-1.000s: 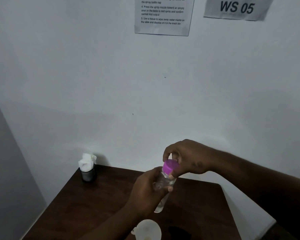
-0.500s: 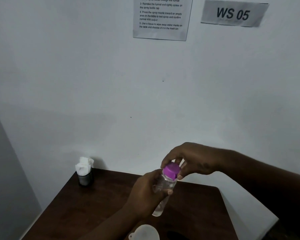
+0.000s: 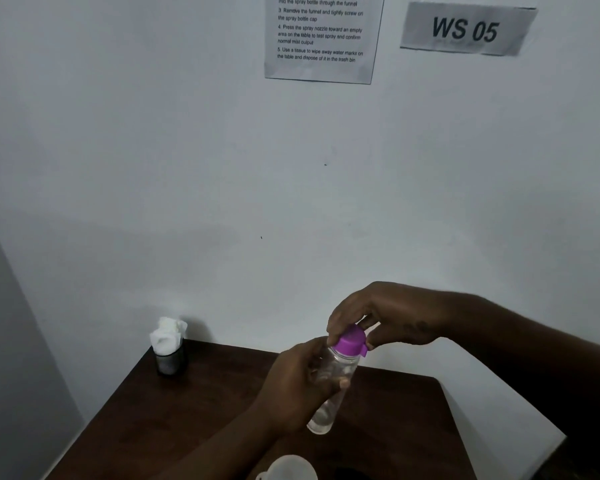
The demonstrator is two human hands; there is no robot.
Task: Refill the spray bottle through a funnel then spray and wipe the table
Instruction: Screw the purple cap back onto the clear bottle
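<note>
Gripping the clear spray bottle [image 3: 329, 393] around its middle, the left hand [image 3: 300, 386] has its fingers wrapped closed about the body and holds it tilted, top leaning to the right, above the dark wooden table [image 3: 187, 420]. A little clear liquid sits in the bottle's lower end, which is lifted off the tabletop. The right hand [image 3: 385, 315] comes in from the right and is closed over the purple cap [image 3: 350, 341], fingers pinching its sides from above; the cap sits on the bottle's neck, though whether it is screwed tight cannot be told. A white funnel [image 3: 288, 467] lies at the bottom edge of the view, just below the bottle, only partly visible. At the table's far left corner stands a small dark holder [image 3: 170, 362] stuffed with white tissue [image 3: 167, 334], well apart from the hands. On the pale wall behind hang a printed instruction sheet [image 3: 323, 39] and a grey sign reading WS 05 [image 3: 465, 29].
</note>
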